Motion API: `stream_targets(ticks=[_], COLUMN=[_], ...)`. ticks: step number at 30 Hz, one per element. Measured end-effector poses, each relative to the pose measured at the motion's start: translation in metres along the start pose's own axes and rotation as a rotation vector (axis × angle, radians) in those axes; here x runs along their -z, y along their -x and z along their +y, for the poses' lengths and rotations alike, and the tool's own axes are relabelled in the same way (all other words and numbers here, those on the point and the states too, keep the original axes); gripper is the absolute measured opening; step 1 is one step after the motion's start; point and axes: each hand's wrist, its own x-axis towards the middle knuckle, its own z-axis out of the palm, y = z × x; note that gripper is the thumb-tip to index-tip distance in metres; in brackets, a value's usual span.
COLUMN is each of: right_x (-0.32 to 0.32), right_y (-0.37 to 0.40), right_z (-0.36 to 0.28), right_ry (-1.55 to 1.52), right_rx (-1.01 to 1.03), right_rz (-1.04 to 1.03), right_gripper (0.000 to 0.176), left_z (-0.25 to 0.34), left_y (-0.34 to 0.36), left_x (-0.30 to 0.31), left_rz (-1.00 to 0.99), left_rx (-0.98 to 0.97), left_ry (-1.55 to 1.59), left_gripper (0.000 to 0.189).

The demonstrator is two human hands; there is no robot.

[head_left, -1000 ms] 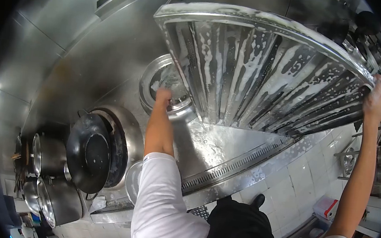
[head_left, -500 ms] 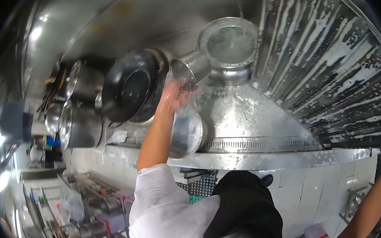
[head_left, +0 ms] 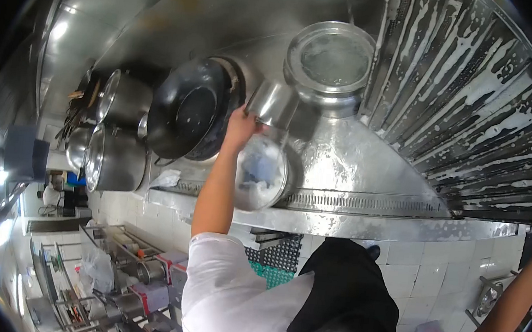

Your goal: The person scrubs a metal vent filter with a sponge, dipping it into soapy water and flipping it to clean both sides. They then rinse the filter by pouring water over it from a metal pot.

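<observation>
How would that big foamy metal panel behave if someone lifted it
The panel would probably be slippery, since white foam streaks its surface. Its ridged metal suggests it's stiff rather than floppy. Being so broad, it may tip easily if gripped at one edge.

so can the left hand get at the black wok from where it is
Probably yes: the left hand appears close to the black wok, with nothing seen between them. It holds a metal pot, though, so it would likely need freeing for a proper grip.
</observation>
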Motion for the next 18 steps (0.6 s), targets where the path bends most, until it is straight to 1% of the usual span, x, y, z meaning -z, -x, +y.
stream_targets(ticks=[1, 2, 3, 4, 5, 6, 7, 8, 9, 10, 11, 12, 13, 14, 16, 17, 18], right_x=[0.005, 0.002, -0.006, -0.011, -0.008, -0.004, -0.001, -0.001, -0.104, -0.077, -0.025, 0.004, -0.113, -0.071, 0.019, -0.097, -0.102], right_y=[0.001, 0.001, 0.0, -0.002, -0.001, 0.0, 0.001, -0.001, -0.01, -0.007, -0.001, 0.001, -0.015, -0.009, 0.0, -0.018, -0.012], right_z=[-0.002, 0.002, 0.008, 0.013, 0.009, 0.006, 0.004, 0.004, 0.059, 0.053, 0.025, 0.011, 0.073, 0.05, -0.002, 0.056, 0.06], right_ry=[-0.001, 0.023, 0.056, 0.092, 0.172, 0.2, 0.195, 0.19, 0.357, 0.384, 0.122, -0.139, 0.282, 0.117, -0.202, 0.271, 0.307], right_rx=[-0.016, -0.02, 0.105, 0.235, 0.256, 0.258, 0.229, 0.2, -0.123, -0.131, -0.092, -0.046, -0.383, -0.348, -0.197, -0.519, -0.4], right_rz=[-0.02, -0.019, 0.018, 0.049, 0.034, 0.027, 0.042, 0.059, -0.535, -0.533, -0.336, -0.136, -0.616, -0.444, -0.143, -0.619, -0.645], right_gripper=[0.058, 0.058, 0.053, 0.049, 0.041, 0.041, 0.039, 0.037, 0.043, 0.043, 0.047, 0.051, 0.058, 0.058, 0.058, 0.059, 0.058], left_z=[0.045, 0.044, 0.047, 0.048, 0.071, 0.088, 0.083, 0.069, 0.056, 0.047, 0.042, 0.044, 0.043, 0.041, 0.028, 0.021, 0.016], left_y=[0.008, -0.022, -0.052, -0.077, -0.085, -0.095, -0.12, -0.151, -0.173, -0.185, -0.195, -0.199, -0.2, -0.204, -0.217, -0.222, -0.224], left_x=[-0.021, -0.027, -0.039, -0.055, -0.077, -0.097, -0.112, -0.127, -0.142, -0.156, -0.171, -0.184, -0.197, -0.206, -0.22, -0.225, -0.228], left_rz=[0.127, 0.188, 0.256, 0.298, 0.287, 0.276, 0.254, 0.233, 0.211, 0.192, 0.189, 0.189, 0.144, 0.134, -0.041, -0.026, -0.014], left_rx=[-0.168, -0.305, -0.452, -0.543, -0.444, -0.344, -0.359, -0.463, -0.569, -0.588, -0.593, -0.597, -0.517, -0.529, -0.335, -0.289, -0.243], left_ry=[-0.31, -0.524, -0.701, -0.78, -0.894, -1.01, -1.001, -1.07, -1.136, -1.122, -1.159, -1.197, -1.211, -1.203, -1.131, -1.058, -0.985], left_gripper=[0.034, 0.035, 0.035, 0.041, 0.047, 0.056, 0.056, 0.061, 0.068, 0.068, 0.068, 0.069, 0.063, 0.063, 0.055, 0.051, 0.047])
